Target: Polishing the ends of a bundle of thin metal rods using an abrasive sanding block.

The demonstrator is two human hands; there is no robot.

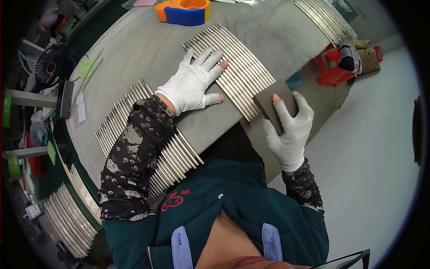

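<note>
A row of slim silvery metal rods [244,67] lies side by side on the grey-covered table. My left hand [190,83], in a white glove with some bare fingertips, rests flat with spread fingers across the left side of that row. At the rods' near right ends, my gloved right hand [291,132] grips a dark grey-brown rectangular block [267,99], which looks like a sanding block. The block touches or overlaps the rod ends; the exact contact is hidden. Another row of similar rods [123,112] lies to the left, partly covered by my left forearm.
A blue and orange tape dispenser [186,13] stands at the far edge. More rods lie at far right [323,19] and lower left [69,219]. A black fan [53,67] is at left. Beyond the table's right side is a red stool [332,71] with bags.
</note>
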